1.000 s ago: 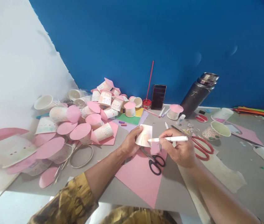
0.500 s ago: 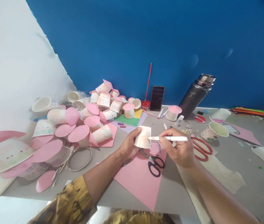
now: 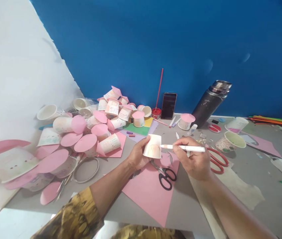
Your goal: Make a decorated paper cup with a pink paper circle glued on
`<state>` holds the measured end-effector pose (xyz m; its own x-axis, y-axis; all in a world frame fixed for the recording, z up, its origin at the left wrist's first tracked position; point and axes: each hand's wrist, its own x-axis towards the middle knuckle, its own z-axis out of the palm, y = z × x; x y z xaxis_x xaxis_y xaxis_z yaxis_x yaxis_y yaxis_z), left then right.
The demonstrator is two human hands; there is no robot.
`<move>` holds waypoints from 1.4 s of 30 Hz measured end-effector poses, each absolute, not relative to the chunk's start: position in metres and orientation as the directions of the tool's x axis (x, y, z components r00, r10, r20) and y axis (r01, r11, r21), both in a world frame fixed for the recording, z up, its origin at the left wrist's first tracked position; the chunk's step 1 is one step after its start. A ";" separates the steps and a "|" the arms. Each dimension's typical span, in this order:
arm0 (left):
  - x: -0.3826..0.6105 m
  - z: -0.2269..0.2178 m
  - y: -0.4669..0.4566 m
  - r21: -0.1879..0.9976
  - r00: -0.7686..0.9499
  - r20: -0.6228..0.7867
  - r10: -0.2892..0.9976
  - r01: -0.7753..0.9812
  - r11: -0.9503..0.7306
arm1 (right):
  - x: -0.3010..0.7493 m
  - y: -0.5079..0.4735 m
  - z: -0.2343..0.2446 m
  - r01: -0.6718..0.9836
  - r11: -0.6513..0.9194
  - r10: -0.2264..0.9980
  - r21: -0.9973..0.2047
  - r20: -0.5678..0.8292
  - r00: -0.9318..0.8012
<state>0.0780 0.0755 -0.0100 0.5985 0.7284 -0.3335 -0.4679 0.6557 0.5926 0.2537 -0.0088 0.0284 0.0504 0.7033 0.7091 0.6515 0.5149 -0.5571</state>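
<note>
My left hand [image 3: 139, 154] grips a small white paper cup [image 3: 152, 146], held upside down with its wide rim at the bottom. Faint orange colouring marks the cup's side. Between the fingers of my right hand [image 3: 193, 157] is a white marker pen [image 3: 187, 148], its pale orange tip pointing left at the cup's right side; whether it touches I cannot tell. Below the cup, black-handled scissors [image 3: 167, 177] lie on a pink paper sheet [image 3: 150, 200]. Red-handled scissors [image 3: 219, 161] rest just right of my right hand, partly hidden by it.
Many cups with pink paper discs [image 3: 85, 142] are heaped at the left, beside a tape ring [image 3: 86, 170]. Against the blue wall stand a phone [image 3: 168, 105], a tilted dark flask [image 3: 209, 104] and one pink-topped cup [image 3: 186, 122]. A patterned cup [image 3: 230, 141] sits at the right.
My right hand and the marker have shifted slightly right, drawing the tip back a little from the cup's middle. The left hand keeps the cup in nearly the same place.
</note>
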 end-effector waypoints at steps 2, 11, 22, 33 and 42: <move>0.078 -0.010 0.076 0.591 0.598 -0.340 0.726 -0.465 0.659 | 0.253 -0.009 0.028 0.652 0.521 0.708 -0.550 0.705 0.029; 0.077 -0.009 0.076 0.576 0.599 -0.344 0.724 -0.475 0.666 | 0.254 -0.009 0.028 0.656 0.514 0.712 -0.553 0.701 0.033; 0.077 -0.014 0.078 0.592 0.583 -0.334 0.740 -0.481 0.646 | 0.252 -0.010 0.030 0.619 0.531 0.743 -0.578 0.670 -0.012; 0.079 -0.017 0.078 0.634 0.571 -0.341 0.746 -0.446 0.632 | 0.250 -0.011 0.028 0.601 0.534 0.768 -0.594 0.639 -0.051; 0.083 -0.021 0.075 0.727 0.515 -0.245 0.822 -0.463 0.507 | 0.247 -0.011 0.028 0.608 0.537 0.773 -0.585 0.629 -0.079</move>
<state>0.0829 0.0745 -0.0211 0.5149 0.8216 -0.2446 -0.4627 0.5066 0.7275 0.2466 -0.0105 0.0280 -0.0785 0.7734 0.6291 0.6080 0.5373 -0.5846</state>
